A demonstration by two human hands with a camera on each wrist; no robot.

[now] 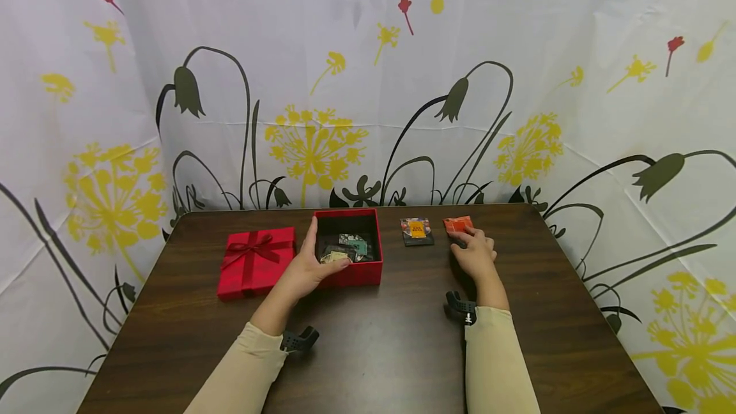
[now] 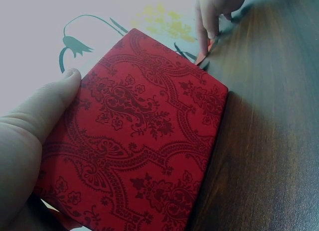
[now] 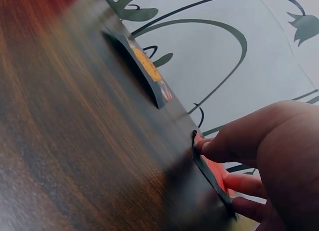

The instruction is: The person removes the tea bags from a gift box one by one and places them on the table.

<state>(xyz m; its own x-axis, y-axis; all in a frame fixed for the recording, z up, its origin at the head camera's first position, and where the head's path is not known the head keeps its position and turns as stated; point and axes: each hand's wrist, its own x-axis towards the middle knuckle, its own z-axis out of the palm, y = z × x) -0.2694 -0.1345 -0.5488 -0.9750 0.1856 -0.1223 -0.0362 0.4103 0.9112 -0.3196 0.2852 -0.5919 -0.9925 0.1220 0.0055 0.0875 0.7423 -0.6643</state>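
- One left hand [image 1: 303, 268], spread wide, grips the red box [image 1: 359, 275] by the corner nearest its palm.
- Right hand [image 1: 476, 257], partly closed, pinches the orange packet [image 1: 457, 223] beneath its fingertips.
- Black packet [image 1: 418, 232]: left of that pinch.

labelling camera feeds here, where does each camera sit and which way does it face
Head: on the head, facing forward and down at the table and red box; left hand, right hand and sleeves show.
Left wrist: on that wrist, facing the box's patterned side; left thumb close, right hand beyond.
Right wrist: on that wrist, facing across the table to the orange packet and dark packet; part of the right hand shows.
Head and right wrist share both packets.
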